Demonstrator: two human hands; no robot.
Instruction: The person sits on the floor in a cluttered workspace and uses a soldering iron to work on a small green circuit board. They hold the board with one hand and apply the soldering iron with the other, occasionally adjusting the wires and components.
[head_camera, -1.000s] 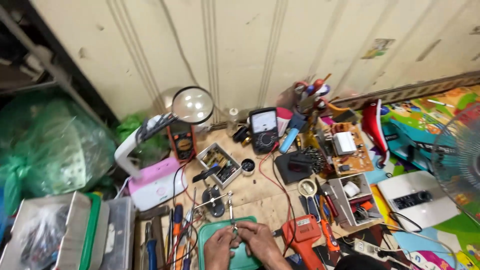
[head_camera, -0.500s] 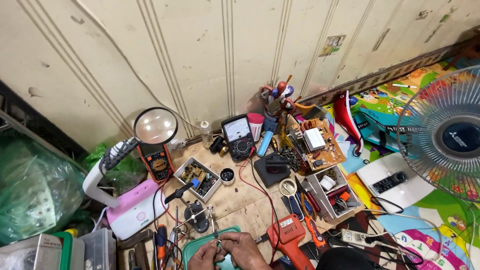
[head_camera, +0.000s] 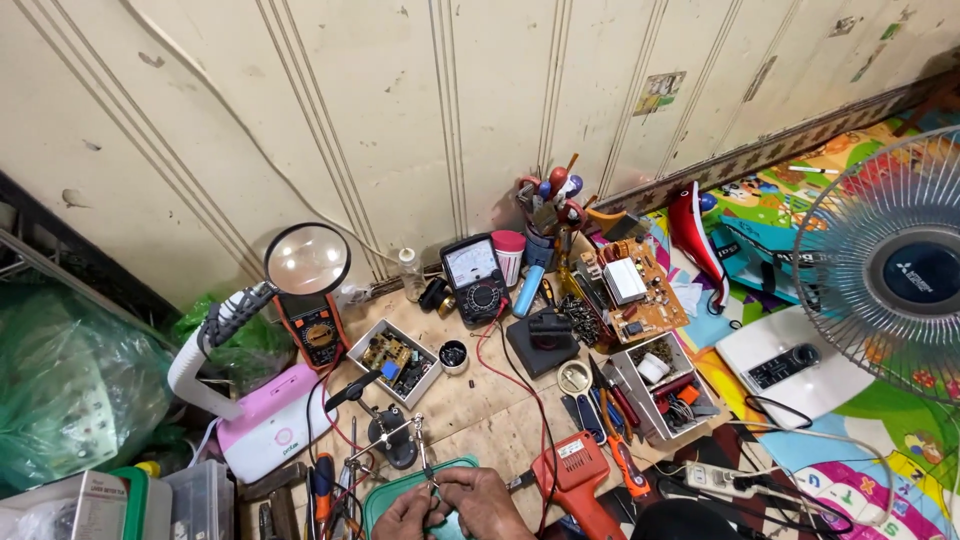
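A cream panelled wall with vertical grooves and scuffs rises behind a low plywood tabletop, while a colourful play mat covers the floor at right under a standing fan, and green plastic bags bulge at left.

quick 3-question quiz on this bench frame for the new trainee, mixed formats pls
1. True or false: the magnifier lamp stands left of the analog multimeter in the head view.
2. Multiple choice: what lies just right of the right hand? A) a glass bottle B) the orange soldering gun C) a green bag
3. Fill in: both hands, the left hand too, meet over the ____ mat, close to the clips of the helping-hands stand.

Key
1. True.
2. B.
3. Green. What the fingers pinch is too small to tell.
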